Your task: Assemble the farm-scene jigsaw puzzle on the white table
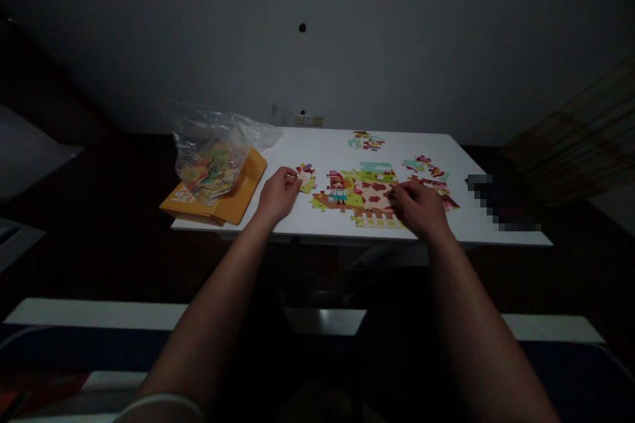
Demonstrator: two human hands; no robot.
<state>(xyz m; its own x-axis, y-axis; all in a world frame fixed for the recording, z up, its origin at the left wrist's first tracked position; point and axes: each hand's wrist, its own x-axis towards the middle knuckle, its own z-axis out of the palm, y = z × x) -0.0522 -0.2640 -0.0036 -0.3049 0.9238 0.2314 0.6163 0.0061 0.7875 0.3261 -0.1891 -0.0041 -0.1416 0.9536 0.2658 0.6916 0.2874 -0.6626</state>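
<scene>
Jigsaw pieces joined into a farm picture (374, 195) lie on the white table (258, 218), showing a spotted cow, a farmer figure, green hills and a white fence. My right hand (424, 208) rests at the picture's right side, fingers bent together over the cow's end; what they pinch is hidden. To the left, my left hand (278, 197) is closed with its fingertips on the edge of a small puzzle piece cluster (306, 178), coloured red, blue and green. Beyond my right hand lie more loose puzzle pieces (430, 168), partly covered by it.
A clear plastic bag (213, 158) with colourful pieces inside sits on a yellow box (251, 182) at the table's left. Several pieces (366, 141) lie near the back edge. A dark, pixelated object (499, 201) is at the right edge. The wall (223, 46) stands behind.
</scene>
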